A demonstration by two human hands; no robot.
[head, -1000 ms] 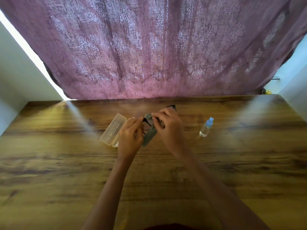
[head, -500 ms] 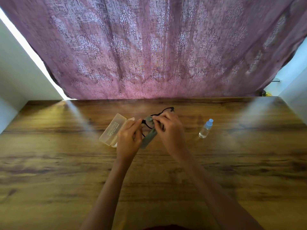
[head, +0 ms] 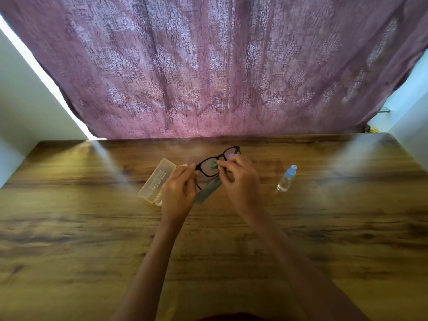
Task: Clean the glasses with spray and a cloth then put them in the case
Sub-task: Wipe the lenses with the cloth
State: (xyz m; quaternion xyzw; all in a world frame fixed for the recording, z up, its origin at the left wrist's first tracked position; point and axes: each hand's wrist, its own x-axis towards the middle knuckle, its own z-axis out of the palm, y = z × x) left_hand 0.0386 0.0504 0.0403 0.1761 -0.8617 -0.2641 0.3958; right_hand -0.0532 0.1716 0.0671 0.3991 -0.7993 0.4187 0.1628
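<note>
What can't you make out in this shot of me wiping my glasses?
All in the head view:
Print on the case lid: too small and blurred to read.
Inside of the case: hidden behind the left hand.
Arms of the glasses: mostly covered by both hands.
Upper end of the cloth: tucked under fingers of the right hand.
Liquid level in the spray bottle: too small to tell.
</note>
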